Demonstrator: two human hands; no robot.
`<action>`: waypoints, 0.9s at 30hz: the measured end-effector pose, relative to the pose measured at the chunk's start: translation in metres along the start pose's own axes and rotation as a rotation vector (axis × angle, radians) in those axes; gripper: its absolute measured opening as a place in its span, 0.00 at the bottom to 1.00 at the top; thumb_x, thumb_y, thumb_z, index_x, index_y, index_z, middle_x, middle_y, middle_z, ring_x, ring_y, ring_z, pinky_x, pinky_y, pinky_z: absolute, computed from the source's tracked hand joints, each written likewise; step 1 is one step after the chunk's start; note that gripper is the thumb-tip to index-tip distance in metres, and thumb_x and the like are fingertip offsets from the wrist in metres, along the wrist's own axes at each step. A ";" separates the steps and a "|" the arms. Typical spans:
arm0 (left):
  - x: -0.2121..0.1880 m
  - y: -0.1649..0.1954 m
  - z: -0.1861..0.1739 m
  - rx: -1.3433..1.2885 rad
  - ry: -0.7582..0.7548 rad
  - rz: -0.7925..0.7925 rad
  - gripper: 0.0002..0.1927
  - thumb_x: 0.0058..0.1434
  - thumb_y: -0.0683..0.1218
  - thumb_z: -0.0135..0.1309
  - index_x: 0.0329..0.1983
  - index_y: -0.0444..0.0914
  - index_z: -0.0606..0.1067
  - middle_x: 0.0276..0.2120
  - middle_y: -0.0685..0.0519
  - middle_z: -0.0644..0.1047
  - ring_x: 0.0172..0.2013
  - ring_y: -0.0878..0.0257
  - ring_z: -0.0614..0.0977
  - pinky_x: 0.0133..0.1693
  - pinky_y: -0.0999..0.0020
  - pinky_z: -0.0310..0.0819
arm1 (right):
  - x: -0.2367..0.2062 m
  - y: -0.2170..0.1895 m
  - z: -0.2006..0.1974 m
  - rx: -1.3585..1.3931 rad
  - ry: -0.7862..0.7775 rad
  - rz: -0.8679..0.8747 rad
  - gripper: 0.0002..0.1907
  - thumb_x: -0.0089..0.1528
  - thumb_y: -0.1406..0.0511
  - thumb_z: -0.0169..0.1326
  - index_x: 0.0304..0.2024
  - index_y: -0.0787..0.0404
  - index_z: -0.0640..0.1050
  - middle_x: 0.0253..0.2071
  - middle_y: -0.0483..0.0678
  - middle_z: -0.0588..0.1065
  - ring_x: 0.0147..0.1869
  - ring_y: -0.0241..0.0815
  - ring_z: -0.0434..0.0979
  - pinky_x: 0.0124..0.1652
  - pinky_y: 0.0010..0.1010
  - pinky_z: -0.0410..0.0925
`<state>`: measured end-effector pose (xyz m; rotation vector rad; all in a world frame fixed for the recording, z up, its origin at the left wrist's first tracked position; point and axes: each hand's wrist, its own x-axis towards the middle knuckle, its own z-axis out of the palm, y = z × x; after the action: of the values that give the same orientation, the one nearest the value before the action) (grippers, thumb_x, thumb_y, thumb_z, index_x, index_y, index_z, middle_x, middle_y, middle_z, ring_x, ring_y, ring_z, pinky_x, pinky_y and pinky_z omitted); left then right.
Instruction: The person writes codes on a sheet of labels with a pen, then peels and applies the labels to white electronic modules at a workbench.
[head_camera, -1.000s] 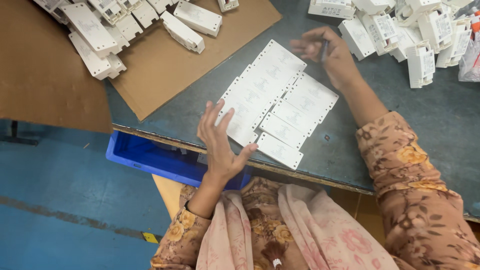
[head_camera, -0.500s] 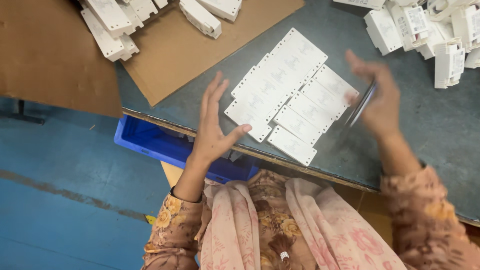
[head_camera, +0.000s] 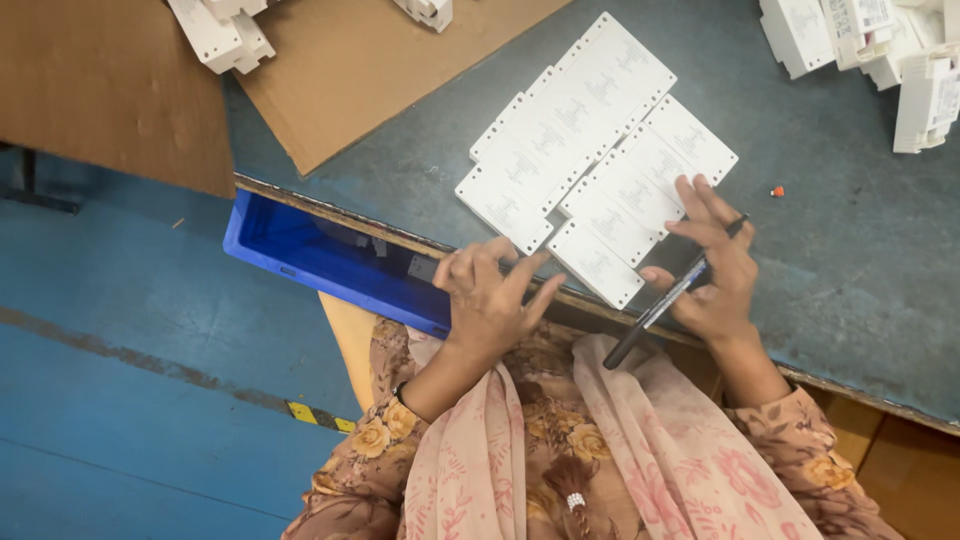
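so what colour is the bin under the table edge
Blue: the bin shows best in the head view, just left of the left hand.

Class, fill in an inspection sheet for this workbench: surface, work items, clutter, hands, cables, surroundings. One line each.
Surface: grey bench top, worn, with a brown cardboard sheet lying on it at the far left.
Work items: white perforated label sheets laid flat in overlapping rows; black pen.
Clutter: white plastic parts on the cardboard, more white plastic pieces at far right; small orange bit.
Hands: left hand at the bench edge, fingers spread, holding nothing; right hand holds the pen, fingers resting on the sheets.
Cables: nothing seen.
Surroundings: blue plastic bin under the bench edge; blue floor.
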<state>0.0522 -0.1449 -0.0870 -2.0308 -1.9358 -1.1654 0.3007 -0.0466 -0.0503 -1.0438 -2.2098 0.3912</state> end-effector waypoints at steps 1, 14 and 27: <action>0.001 0.002 0.000 -0.008 0.001 -0.007 0.12 0.62 0.56 0.68 0.44 0.49 0.82 0.48 0.56 0.68 0.55 0.57 0.63 0.58 0.54 0.49 | 0.000 0.000 -0.001 -0.008 -0.019 -0.010 0.27 0.60 0.50 0.65 0.51 0.59 0.75 0.69 0.58 0.72 0.80 0.55 0.64 0.71 0.40 0.55; -0.138 -0.137 -0.098 0.154 -0.089 -0.407 0.10 0.59 0.46 0.61 0.43 0.41 0.77 0.54 0.48 0.73 0.61 0.46 0.69 0.64 0.44 0.53 | 0.000 -0.004 -0.001 0.026 -0.029 0.013 0.28 0.59 0.51 0.66 0.53 0.60 0.74 0.70 0.59 0.70 0.80 0.56 0.64 0.72 0.42 0.56; -0.058 -0.123 -0.120 0.027 -0.029 -0.669 0.11 0.74 0.52 0.56 0.50 0.42 0.81 0.36 0.50 0.83 0.36 0.57 0.86 0.40 0.65 0.77 | -0.012 -0.017 0.008 0.302 0.011 0.184 0.30 0.63 0.55 0.62 0.62 0.60 0.68 0.79 0.66 0.55 0.86 0.62 0.49 0.78 0.48 0.49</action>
<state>-0.1042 -0.2355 -0.0877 -1.4092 -2.7304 -1.1927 0.2916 -0.0667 -0.0532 -1.0789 -1.9728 0.7723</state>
